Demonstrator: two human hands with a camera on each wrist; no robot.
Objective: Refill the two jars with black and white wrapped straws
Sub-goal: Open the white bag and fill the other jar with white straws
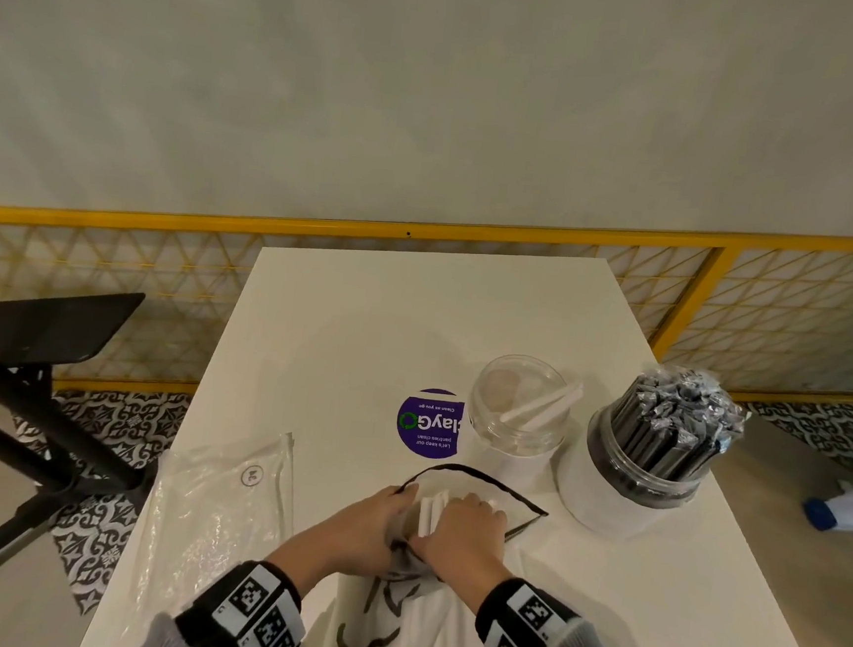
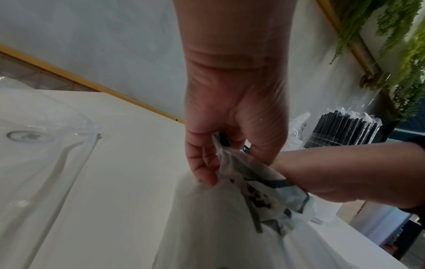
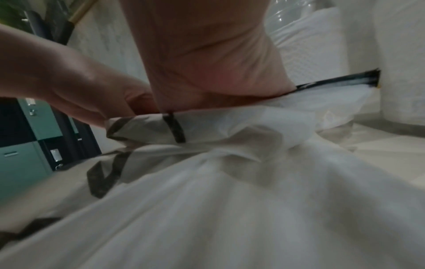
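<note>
Hands [image 1: 417,529] in straw bag [image 1: 439,629]; jars [image 1: 520,409] beyond.

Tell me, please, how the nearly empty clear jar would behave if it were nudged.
The clear jar holds only a couple of white straws, so it is probably light and would slide easily. Its wide, squat shape suggests tipping is unlikely.
</note>
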